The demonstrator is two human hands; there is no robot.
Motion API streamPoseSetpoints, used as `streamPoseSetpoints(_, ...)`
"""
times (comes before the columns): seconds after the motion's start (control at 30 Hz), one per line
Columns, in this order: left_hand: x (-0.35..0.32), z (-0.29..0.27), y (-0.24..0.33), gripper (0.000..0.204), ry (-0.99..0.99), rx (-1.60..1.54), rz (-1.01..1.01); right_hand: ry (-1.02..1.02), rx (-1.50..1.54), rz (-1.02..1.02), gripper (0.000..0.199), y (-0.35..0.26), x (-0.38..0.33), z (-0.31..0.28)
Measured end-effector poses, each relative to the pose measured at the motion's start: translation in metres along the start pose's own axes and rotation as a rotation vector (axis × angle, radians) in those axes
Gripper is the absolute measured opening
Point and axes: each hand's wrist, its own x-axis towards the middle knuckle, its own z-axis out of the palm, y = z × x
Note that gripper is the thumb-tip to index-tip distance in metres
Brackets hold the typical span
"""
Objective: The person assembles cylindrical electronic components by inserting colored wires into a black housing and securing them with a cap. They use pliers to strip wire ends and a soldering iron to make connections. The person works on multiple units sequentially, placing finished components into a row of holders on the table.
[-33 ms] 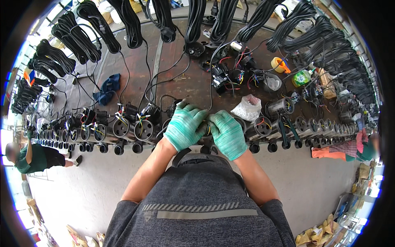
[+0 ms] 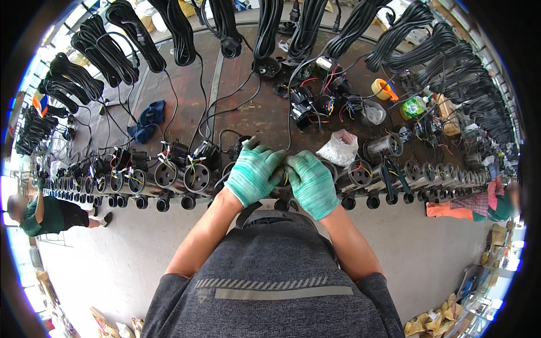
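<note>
Cord [image 2: 289, 127] runs over the bench [image 2: 265, 121] to its near side, between left hand [image 2: 252, 176] and right hand [image 2: 313, 186]; each grip's hold cannot be told. Close fingerwork seems in hand, next needing fine control.

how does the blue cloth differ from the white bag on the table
The blue cloth is dark, while the white bag is pale. The cloth lies crumpled; the bag bulges, apparently filled with small white pieces. The cloth is well left of the left hand, whereas the bag sits close to the right hand. Both rest on the brown table.
</note>
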Motion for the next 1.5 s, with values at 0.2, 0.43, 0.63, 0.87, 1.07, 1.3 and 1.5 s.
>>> streamPoseSetpoints(0.2, -0.007, 0.017, -0.014, 0.025, -0.007, -0.025, 0.102, 0.000, 0.061, 0.054, 0.016, 0.007, -0.006, 0.004)
streamPoseSetpoints(0.43, -0.009, 0.023, -0.016, 0.025, 0.062, -0.197, 0.052, -0.013, 0.002, 0.044, 0.017, 0.004, -0.002, 0.001)
streamPoseSetpoints(0.63, -0.009, 0.019, -0.015, 0.027, 0.075, -0.222, 0.067, -0.088, -0.100, 0.048, 0.012, 0.008, -0.003, 0.003)
streamPoseSetpoints(0.87, -0.009, 0.018, -0.019, 0.026, 0.030, -0.183, 0.103, -0.141, 0.092, 0.232, 0.013, 0.009, -0.004, 0.002)
streamPoseSetpoints(1.07, -0.010, 0.023, -0.017, 0.024, 0.137, -0.186, 0.174, -0.395, 0.678, 0.780, 0.014, 0.025, -0.001, 0.000)
streamPoseSetpoints(1.3, -0.010, 0.022, -0.015, 0.020, 0.206, -0.242, 0.136, -0.150, 0.357, 0.261, 0.018, 0.032, -0.005, -0.010)
streamPoseSetpoints(1.5, -0.013, 0.023, -0.024, 0.019, 0.120, -0.290, 0.101, -0.200, -0.140, -0.296, 0.020, 0.033, 0.010, -0.015)
